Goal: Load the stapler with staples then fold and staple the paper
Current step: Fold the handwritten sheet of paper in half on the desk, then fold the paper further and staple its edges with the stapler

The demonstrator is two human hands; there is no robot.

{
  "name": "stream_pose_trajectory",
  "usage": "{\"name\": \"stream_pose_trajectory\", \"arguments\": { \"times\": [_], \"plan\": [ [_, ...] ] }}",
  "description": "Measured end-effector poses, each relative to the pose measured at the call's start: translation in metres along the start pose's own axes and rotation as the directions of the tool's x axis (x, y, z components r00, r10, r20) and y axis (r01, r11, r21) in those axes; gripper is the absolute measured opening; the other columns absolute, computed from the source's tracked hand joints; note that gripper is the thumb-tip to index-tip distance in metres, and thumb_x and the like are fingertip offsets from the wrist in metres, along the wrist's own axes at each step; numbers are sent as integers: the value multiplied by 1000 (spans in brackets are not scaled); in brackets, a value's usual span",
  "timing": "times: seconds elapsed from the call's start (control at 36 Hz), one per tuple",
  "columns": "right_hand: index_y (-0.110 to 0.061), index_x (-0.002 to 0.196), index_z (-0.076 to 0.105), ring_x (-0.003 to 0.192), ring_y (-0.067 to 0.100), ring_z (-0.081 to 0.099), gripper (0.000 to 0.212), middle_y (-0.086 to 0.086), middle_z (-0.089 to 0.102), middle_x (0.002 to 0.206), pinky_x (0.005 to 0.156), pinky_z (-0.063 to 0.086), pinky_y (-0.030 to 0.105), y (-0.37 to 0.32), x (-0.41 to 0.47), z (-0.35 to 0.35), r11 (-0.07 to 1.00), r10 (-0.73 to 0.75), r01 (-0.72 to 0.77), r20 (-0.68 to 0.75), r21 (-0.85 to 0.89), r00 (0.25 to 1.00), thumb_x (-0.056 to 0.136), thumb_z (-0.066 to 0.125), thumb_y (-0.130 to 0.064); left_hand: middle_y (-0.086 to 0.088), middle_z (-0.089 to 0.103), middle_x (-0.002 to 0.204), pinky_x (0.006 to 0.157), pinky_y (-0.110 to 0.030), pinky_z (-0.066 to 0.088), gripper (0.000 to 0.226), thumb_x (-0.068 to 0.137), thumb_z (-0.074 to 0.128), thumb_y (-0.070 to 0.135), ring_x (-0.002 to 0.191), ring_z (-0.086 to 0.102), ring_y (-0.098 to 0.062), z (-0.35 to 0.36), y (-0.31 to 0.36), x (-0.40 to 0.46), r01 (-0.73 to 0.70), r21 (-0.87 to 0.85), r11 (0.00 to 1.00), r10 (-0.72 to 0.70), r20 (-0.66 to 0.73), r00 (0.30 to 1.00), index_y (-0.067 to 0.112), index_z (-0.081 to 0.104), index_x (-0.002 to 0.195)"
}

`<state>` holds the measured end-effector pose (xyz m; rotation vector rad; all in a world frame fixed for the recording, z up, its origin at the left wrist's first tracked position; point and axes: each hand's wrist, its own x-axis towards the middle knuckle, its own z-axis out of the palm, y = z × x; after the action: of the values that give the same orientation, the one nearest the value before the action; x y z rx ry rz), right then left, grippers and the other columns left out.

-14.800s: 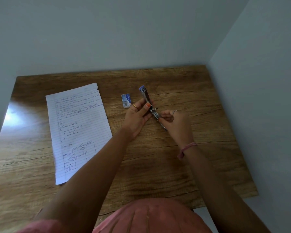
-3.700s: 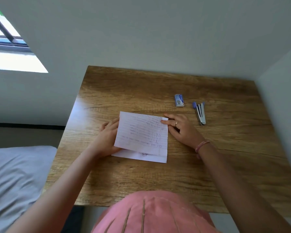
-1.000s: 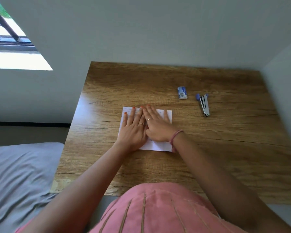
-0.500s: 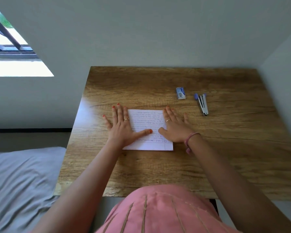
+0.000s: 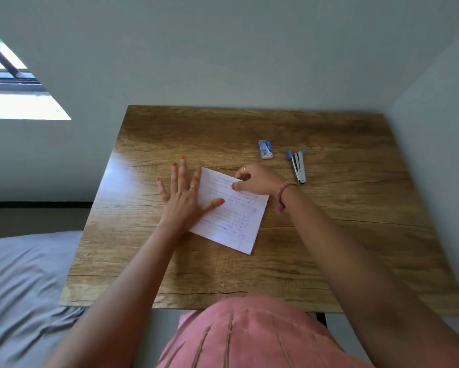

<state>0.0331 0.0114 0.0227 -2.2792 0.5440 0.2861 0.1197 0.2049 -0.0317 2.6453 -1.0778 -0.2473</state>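
the folded paper (image 5: pixel 229 211) in front of you is white, lined, covered in faint handwriting, and sits skewed on the wooden table (image 5: pixel 329 235), its near corner pointing toward you. your left hand (image 5: pixel 184 193) lies flat with fingers spread, palm half on the sheet's left edge, thumb pressing the page. your right hand (image 5: pixel 257 179) pinches the paper's far edge between thumb and curled fingers. one stapler (image 5: pixel 297 166) lies closed just right of that hand, and one small box of staples (image 5: pixel 265 149) rests beside it, both untouched.
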Motion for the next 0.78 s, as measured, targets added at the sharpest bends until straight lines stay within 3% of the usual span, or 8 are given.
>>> {"name": "stream_pose_trajectory", "arguments": {
  "times": [0.08, 0.19, 0.28, 0.36, 0.5, 0.64, 0.69, 0.78],
  "plan": [
    [-21, 93, 68, 75, 9, 65, 13, -5, 69, 86, 59, 47, 21, 14, -13, -11, 942, 113, -65, -128, 330, 985, 84, 69, -29, -7, -23, 159, 111, -55, -16, 109, 74, 40, 81, 145, -23, -22, -4, 23, -6, 65, -234, 970, -107, -172, 979, 23, -10, 152],
    [-10, 104, 64, 93, 24, 68, 21, 11, 70, 103, 77, 58, 39, 28, -30, -23, 466, 340, -99, -75, 879, 937, 84, 69, -12, -5, -13, 158, 115, -48, 6, 98, 83, 65, 53, 146, -10, -14, -6, 69, -22, 57, -639, 767, -313, -295, 903, 20, 3, 152],
    [-7, 99, 63, 85, 18, 70, 14, 9, 71, 97, 65, 59, 29, 32, -44, -28, 76, 362, -46, 15, 996, 932, 86, 64, -3, 6, 7, 151, 113, -37, 16, 79, 87, 65, 40, 141, 1, 4, -6, 104, -32, 15, -853, 522, -410, -235, 881, 19, 16, 145],
    [-6, 98, 62, 86, 18, 72, 16, 9, 74, 94, 69, 59, 28, 34, -55, -29, -70, 350, 4, 21, 998, 936, 84, 64, 3, 15, 48, 131, 99, -28, 43, 44, 90, 64, 34, 126, 46, -4, -8, 126, -38, 28, -960, 280, -351, -75, 934, 28, 39, 125],
    [-4, 105, 62, 94, 22, 71, 22, 11, 74, 101, 69, 59, 28, 33, -62, -28, -24, 291, 20, -12, 1000, 957, 84, 64, 3, 0, 70, 108, 83, -32, 56, 18, 90, 66, 19, 101, 67, -15, -17, 138, -28, 44, -994, 104, -256, 16, 966, 25, 61, 107],
    [-5, 106, 62, 93, 21, 71, 24, 8, 74, 99, 66, 58, 28, 36, -62, -29, 96, 256, 23, -47, 995, 966, 84, 66, 1, -5, 69, 108, 70, -31, 59, 22, 86, 68, 6, 92, 71, -14, -25, 129, -7, 139, -985, 107, -303, 101, 948, 15, 68, 105],
    [-7, 103, 62, 92, 19, 71, 20, 8, 74, 100, 69, 58, 28, 40, -61, -34, 201, 263, 33, -86, 979, 961, 84, 68, -7, -1, 67, 108, 68, -29, 59, 26, 84, 70, 4, 89, 71, -8, -25, 125, -1, 162, -979, 127, -328, 112, 938, 15, 68, 108],
    [-13, 98, 65, 82, 13, 71, 20, 3, 74, 95, 70, 56, 24, 53, -57, -43, 532, 377, 49, -289, 845, 880, 85, 69, -28, 6, 63, 109, 67, -26, 59, 30, 84, 70, 3, 88, 70, -7, -27, 118, 3, 165, -977, 133, -388, 102, 916, 23, 68, 107]
  ]
}}
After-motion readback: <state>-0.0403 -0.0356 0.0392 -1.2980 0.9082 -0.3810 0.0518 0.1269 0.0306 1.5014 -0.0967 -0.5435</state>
